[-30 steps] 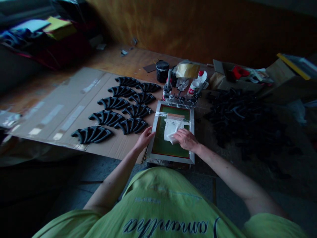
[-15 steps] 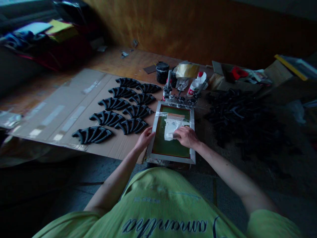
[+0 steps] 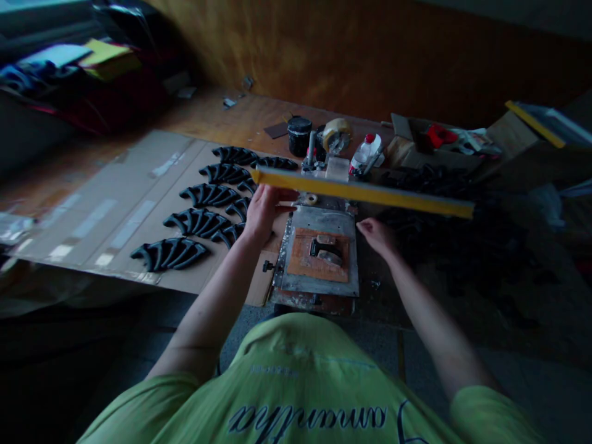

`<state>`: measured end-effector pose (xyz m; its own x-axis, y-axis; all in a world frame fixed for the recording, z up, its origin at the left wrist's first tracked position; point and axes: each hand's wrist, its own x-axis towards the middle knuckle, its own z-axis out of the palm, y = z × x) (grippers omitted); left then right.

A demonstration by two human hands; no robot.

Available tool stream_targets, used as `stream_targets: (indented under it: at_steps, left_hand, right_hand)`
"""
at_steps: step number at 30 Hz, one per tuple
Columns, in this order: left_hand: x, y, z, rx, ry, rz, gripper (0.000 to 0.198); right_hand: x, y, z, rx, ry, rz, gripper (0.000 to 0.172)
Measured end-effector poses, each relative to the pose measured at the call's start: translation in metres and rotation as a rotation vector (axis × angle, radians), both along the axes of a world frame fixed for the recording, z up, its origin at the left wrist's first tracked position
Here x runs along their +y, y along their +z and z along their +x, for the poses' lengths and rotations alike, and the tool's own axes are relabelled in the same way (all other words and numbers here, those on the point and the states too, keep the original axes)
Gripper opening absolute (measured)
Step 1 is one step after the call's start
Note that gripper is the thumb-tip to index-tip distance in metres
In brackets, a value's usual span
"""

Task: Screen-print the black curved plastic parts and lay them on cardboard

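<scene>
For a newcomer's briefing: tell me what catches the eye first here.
A long yellow bar cuts across the middle of the view, just above the person's left hand. Below it lies a metal plate bearing an orange pad. To the left, rows of black moulded parts cover flattened cardboard.
</scene>
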<state>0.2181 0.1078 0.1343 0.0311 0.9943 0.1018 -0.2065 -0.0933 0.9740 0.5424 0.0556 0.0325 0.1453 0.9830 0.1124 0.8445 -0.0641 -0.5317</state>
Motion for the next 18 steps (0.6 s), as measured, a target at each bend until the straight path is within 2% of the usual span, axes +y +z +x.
stream_targets:
  at_steps: [3, 5, 6, 8, 9, 10, 11, 12, 13, 15, 17, 18]
  left_hand:
    - [0.015, 0.011, 0.009, -0.011, 0.015, -0.001, 0.052]
    - [0.007, 0.004, 0.012, -0.046, 0.052, -0.035, 0.050]
    - [-0.004, -0.005, 0.014, -0.050, 0.055, -0.084, 0.051]
    - [-0.038, -0.028, 0.018, 0.008, -0.046, -0.286, 0.058]
    - [-0.058, -0.042, 0.022, 0.074, -0.173, -0.439, 0.063]
    - [-0.079, -0.056, 0.026, 0.153, -0.354, -0.626, 0.067]
    - [-0.098, -0.068, 0.030, 0.179, -0.452, -0.754, 0.069]
    - [-0.114, -0.080, 0.034, 0.145, -0.470, -0.807, 0.068]
    - [-0.126, -0.089, 0.037, 0.098, -0.466, -0.837, 0.066]
    - [-0.134, -0.104, 0.034, 0.026, -0.354, -0.828, 0.058]
    - [-0.124, -0.116, 0.017, 0.101, -0.217, -0.782, 0.052]
    - [-0.115, -0.122, 0.003, 0.204, -0.153, -0.750, 0.049]
  right_hand:
    - [-0.026, -0.029, -0.044, -0.127, 0.182, -0.135, 0.027]
    - [-0.035, -0.034, -0.068, -0.234, 0.217, -0.188, 0.022]
    - [-0.038, -0.032, -0.076, -0.261, 0.193, -0.220, 0.019]
    - [-0.043, -0.025, -0.089, -0.251, 0.122, -0.291, 0.017]
    - [-0.047, -0.021, -0.095, -0.227, 0.090, -0.304, 0.018]
    - [-0.051, -0.018, -0.102, -0.201, 0.063, -0.292, 0.019]
    - [-0.057, -0.015, -0.110, -0.176, 0.061, -0.258, 0.019]
    - [-0.064, -0.014, -0.119, -0.152, 0.096, -0.208, 0.018]
    - [-0.070, -0.014, -0.127, -0.128, 0.167, -0.150, 0.016]
    - [-0.080, -0.016, -0.135, -0.078, 0.370, -0.042, 0.012]
    - [-0.082, -0.019, -0.120, -0.027, 0.481, 0.046, 0.010]
    - [-0.079, -0.021, -0.101, -0.014, 0.453, 0.075, 0.010]
